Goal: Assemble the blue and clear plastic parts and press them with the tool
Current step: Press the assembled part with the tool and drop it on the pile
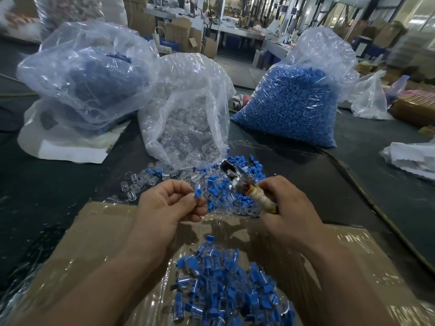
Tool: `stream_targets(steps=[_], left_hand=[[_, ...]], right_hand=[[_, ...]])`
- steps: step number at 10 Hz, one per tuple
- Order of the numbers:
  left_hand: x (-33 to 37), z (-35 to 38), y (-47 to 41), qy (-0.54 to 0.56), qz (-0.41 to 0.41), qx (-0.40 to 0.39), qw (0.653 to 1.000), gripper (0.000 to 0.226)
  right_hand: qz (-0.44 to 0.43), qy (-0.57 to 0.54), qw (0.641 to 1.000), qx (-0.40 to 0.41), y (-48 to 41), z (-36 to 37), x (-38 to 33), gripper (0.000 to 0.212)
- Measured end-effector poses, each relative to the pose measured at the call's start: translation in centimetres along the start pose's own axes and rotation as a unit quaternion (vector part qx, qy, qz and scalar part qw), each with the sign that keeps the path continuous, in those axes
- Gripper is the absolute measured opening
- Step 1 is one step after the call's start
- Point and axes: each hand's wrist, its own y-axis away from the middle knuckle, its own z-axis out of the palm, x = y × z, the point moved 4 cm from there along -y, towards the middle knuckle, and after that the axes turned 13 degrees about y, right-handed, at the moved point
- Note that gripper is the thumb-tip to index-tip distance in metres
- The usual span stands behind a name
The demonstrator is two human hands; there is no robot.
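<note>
Head view shows the left hand pinching a small blue plastic part between thumb and fingertips, with the part's blue end sticking up and to the right. Whether a clear piece is already seated on it I cannot tell. The right hand is curled round the pale tape-wrapped handle of a shiny metal pressing tool.

The tool's long axis runs from that hand up and to the left, and its head points away from the person over the loose parts. The blue part sits just left of the tool's neck and nearer the person than the head, close to it but not touching. By my reading, the next move depends on bringing the part and the tool's head together across that short gap.

Beyond the hands, a loose heap of blue and clear plastic pieces lies on the dark table, spilling from an open clear bag of transparent pieces. A full bag of blue pieces stands to its right. Below the wrists, a film-lined cardboard box holds a pile of joined blue-and-clear pieces.
</note>
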Motion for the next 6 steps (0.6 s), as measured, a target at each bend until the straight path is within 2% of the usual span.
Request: stream_targets(steps=[2,3,6], left_hand=[[0.3,0.4,0.3,-0.021,0.033,-0.006,0.999,0.007],[0.5,0.5,0.5,-0.018,0.039,0.001,0.999,0.013],[0.8,0.5,0.5,-0.031,0.047,0.004,0.998,0.013]], right_hand=[[-0.028,0.049,0.997,-0.05,0.3,1.1,-1.5,0.029],[-0.049,0.053,0.996,-0.057,0.2,1.4,-2.1,0.029],[-0.053,0.036,0.996,-0.067,0.3,1.7,-2.2,0.026]])
